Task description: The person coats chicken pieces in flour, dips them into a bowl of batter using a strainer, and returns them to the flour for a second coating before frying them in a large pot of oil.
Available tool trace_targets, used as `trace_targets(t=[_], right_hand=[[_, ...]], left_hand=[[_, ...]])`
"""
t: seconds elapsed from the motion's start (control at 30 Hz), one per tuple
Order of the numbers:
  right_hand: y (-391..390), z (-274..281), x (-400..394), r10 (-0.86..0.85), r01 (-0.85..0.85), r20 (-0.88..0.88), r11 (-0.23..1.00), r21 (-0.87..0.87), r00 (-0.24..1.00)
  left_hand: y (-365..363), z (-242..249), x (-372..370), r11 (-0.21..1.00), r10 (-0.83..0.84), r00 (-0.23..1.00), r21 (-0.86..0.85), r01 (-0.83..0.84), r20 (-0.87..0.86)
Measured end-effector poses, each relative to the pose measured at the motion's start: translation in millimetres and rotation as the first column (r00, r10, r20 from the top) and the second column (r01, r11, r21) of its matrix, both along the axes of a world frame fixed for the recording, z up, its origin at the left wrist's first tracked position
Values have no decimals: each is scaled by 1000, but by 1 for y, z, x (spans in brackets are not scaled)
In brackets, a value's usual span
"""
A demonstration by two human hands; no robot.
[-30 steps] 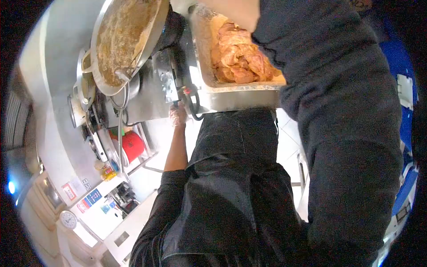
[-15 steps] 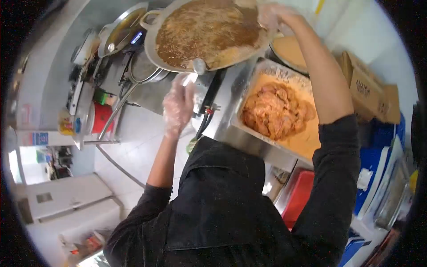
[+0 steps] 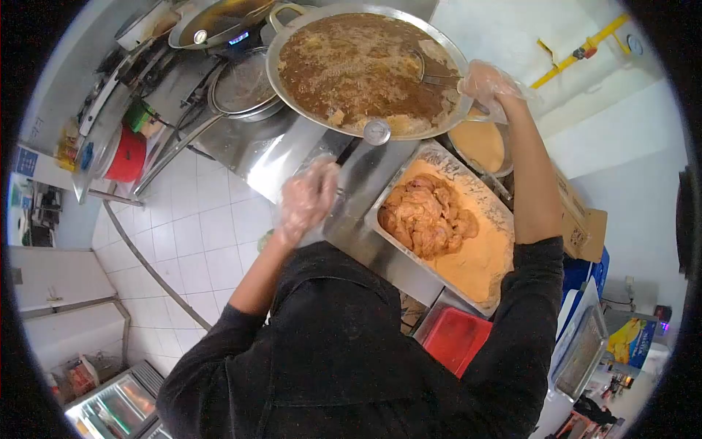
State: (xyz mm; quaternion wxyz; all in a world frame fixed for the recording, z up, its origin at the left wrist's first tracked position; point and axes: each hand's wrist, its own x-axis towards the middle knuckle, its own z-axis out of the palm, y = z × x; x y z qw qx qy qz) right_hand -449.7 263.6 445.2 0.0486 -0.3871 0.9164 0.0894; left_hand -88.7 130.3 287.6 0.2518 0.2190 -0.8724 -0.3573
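My right hand (image 3: 488,84), in a clear plastic glove, is closed at the right rim of a big two-handled wok (image 3: 274,69) full of bubbling brown oil. From its fingers a wire skimmer (image 3: 441,79) reaches into the oil, its head partly under the surface. A round dial thermometer (image 3: 376,132) sits at the wok's near rim. My left hand (image 3: 311,194), also gloved, is curled closed below the wok, beside the steel counter's front edge; whatever its fingers hold is hidden. Right of it, raw marinated meat (image 3: 426,217) lies on orange flour in a metal tray (image 3: 412,257).
A bowl of orange batter (image 3: 479,145) stands behind the tray. A second pan (image 3: 219,22) and a strainer over a pot (image 3: 245,84) are at the left. A red container (image 3: 455,340) sits below the tray. Cardboard boxes (image 3: 585,223) stand at the right.
My left hand has come down and away from the wok's near rim, and its fingers have curled. My right hand stays at the right rim. The view has shifted, showing the skimmer more clearly.
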Motion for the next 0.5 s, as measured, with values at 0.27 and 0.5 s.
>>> trace_targets(t=[0.27,0.5], right_hand=[[42,-9,24,252,-296,-636,954,39,729],[47,29,48,125,-162,-626,987,-2,770]], left_hand=[[-53,-147,177,947,252,888,93,-309,384],[-40,-396,394,934,340,684,-314,-168,646]])
